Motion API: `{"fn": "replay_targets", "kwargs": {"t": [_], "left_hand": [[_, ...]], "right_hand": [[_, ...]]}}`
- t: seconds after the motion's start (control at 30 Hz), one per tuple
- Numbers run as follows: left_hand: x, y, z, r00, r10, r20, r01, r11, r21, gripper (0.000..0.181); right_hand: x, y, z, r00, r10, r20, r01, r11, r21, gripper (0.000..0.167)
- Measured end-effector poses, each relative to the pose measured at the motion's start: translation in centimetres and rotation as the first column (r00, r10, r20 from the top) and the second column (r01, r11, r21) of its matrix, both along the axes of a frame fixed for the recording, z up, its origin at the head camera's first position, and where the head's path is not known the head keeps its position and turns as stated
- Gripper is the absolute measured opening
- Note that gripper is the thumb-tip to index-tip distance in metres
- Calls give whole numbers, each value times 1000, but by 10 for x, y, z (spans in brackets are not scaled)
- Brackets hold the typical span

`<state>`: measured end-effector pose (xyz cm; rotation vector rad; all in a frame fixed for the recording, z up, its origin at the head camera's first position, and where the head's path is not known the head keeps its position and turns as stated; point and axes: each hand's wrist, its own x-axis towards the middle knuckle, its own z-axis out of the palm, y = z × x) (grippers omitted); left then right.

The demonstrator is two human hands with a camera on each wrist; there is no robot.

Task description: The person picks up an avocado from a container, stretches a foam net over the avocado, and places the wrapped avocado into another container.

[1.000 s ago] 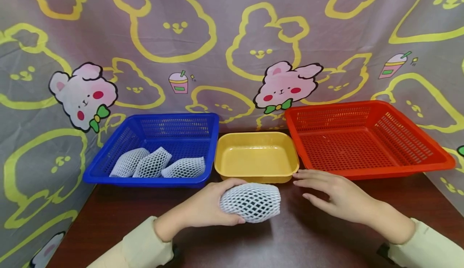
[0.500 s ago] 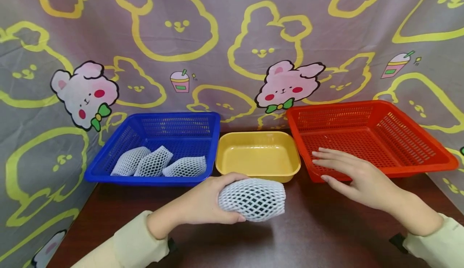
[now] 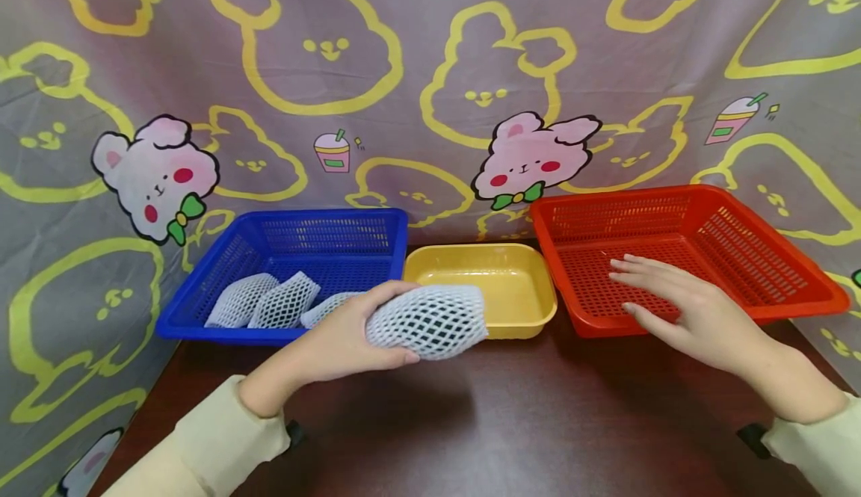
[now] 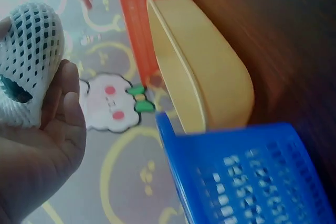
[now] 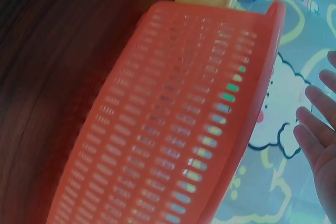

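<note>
My left hand (image 3: 343, 336) grips a dark green object wrapped in a white foam net sleeve (image 3: 430, 321), held above the table in front of the yellow tray. In the left wrist view, a dark green patch shows through an opening in the foam net sleeve (image 4: 34, 61); what kind of thing it is cannot be told. Over the near edge of the red basket (image 3: 592, 326), my right hand (image 3: 693, 314) hovers with fingers spread and holds nothing. Several white foam net sleeves (image 3: 282, 301) lie in the blue basket (image 3: 269, 335), one partly hidden behind my left hand.
Between the two baskets stands the yellow tray (image 3: 518, 330), its near left part hidden by the foam net sleeve. All three containers stand in a row at the back of the dark wooden table (image 3: 525, 422). A patterned curtain (image 3: 417, 56) hangs close behind them.
My left hand has raised the foam-netted object and carried it left, toward the blue basket. My right hand has drawn away to the right, from beside the yellow tray to over the red basket.
</note>
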<state>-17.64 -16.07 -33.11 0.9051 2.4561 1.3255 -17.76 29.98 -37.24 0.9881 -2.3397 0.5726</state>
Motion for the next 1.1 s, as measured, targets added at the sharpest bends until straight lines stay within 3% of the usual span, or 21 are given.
{"fn": "replay_targets", "kwargs": {"t": [0.23,0.37,0.5,0.8,1.1], "left_hand": [[-13,-22,0,997,65,-46,-66,998,-15,70],[-22,-36,-2,993,114,-39,-115,993,-19,69],[-30,-49,-2,986,164,-29,-165,986,-23,69],[-47,-75,-6,969,247,-15,-247,965,-83,71],[-61,-96,-4,933,358,-28,-358,923,-140,73]], "right_hand": [[-5,14,2,998,-59,22,59,998,24,51],[-5,20,2,989,-133,66,131,990,44,66],[-7,24,1,977,-186,106,179,981,70,68],[-12,27,0,972,-200,122,189,977,94,71],[-18,29,-1,970,-194,143,179,978,111,76]]}}
